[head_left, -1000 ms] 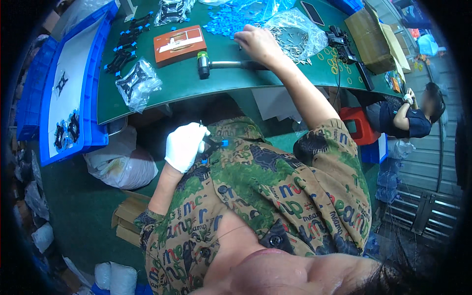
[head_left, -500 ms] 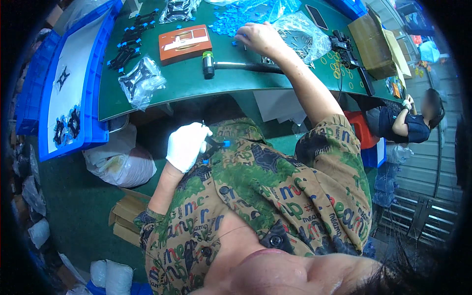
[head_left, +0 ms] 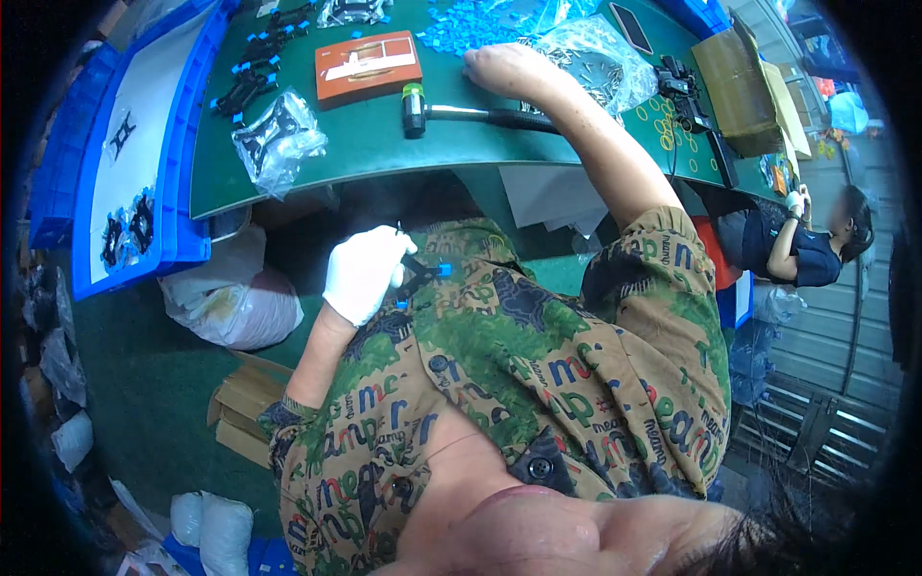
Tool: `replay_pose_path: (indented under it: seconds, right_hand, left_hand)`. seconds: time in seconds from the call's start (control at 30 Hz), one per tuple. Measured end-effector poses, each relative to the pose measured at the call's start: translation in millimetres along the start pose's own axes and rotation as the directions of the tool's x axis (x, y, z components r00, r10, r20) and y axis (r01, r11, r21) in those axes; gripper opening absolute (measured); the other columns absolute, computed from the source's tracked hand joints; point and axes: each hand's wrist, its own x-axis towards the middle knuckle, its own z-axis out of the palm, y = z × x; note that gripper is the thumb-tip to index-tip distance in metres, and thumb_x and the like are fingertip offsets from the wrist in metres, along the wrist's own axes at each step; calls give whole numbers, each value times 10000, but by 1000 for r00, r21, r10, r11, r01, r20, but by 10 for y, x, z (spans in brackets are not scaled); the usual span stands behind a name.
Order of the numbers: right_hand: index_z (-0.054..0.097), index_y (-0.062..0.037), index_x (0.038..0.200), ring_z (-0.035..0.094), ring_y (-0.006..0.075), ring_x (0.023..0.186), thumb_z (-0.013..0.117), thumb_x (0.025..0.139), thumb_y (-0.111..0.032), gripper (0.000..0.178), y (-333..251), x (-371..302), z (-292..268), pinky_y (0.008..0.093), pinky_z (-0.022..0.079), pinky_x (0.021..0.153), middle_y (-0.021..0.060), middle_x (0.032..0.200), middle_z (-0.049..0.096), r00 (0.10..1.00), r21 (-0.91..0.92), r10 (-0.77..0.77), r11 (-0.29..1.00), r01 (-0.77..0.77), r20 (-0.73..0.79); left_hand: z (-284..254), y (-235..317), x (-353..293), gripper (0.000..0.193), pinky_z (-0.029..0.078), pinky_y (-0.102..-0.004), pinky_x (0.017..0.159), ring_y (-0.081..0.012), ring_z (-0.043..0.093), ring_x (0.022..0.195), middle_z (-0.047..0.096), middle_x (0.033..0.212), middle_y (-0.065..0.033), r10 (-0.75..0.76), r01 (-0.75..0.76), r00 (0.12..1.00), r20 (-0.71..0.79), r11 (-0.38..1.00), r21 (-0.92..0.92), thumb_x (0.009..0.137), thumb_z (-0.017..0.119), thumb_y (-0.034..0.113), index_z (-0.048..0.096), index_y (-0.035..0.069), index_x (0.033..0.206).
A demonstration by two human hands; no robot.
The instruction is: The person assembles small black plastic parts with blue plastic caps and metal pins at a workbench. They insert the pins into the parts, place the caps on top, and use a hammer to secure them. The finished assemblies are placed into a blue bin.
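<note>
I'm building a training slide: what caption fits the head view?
Gloved left hand holding a blue-tipped black part, bare right hand beside small blue pieces on a green table.

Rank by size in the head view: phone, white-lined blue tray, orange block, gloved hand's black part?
1. White-lined blue tray
2. Orange block
3. Phone and black part: similar, unranked; gloved hand partly hides the part.
</note>
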Motion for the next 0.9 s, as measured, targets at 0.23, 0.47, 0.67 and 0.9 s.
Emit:
replay_pose_path:
  seconds: [0.23,0.47,0.67,0.9]
  right_hand:
    - [626,-28,1106,654,401,901,513,1043,-341,339,-709,-858,-321,468,526,807,215,930,660,900,705,-415,599,379,-132]
    - [614,-31,1071,648,391,886,484,1057,-358,352,-1120,-1053,-329,473,515,793,194,893,653,827,823,-561,486,296,34]
    - [607,-36,1065,645,387,884,479,1060,-344,334,-1138,-1045,-352,479,515,794,191,888,645,794,813,-607,475,337,26]
    - [590,-30,1005,649,386,850,519,1043,-300,282,-1204,-1128,-376,484,520,767,195,853,637,800,755,-598,541,371,36]
  left_hand:
    - [32,1,-36,241,433,-234,551,-57,546,574,634,762,-30,-115,123,992,57,976,-177,1009,591,174,701,-24,928]
    - [45,65,-27,177,476,-291,548,-125,595,576,622,658,-19,-27,28,998,49,1000,-9,966,588,172,697,53,891]
    - [28,115,-27,109,494,-326,550,-177,610,592,617,648,-15,-144,143,984,103,990,15,921,611,168,686,99,883]
    - [93,0,-96,141,499,-358,568,-220,622,678,619,754,-50,151,-162,985,85,977,137,814,656,121,675,103,952]
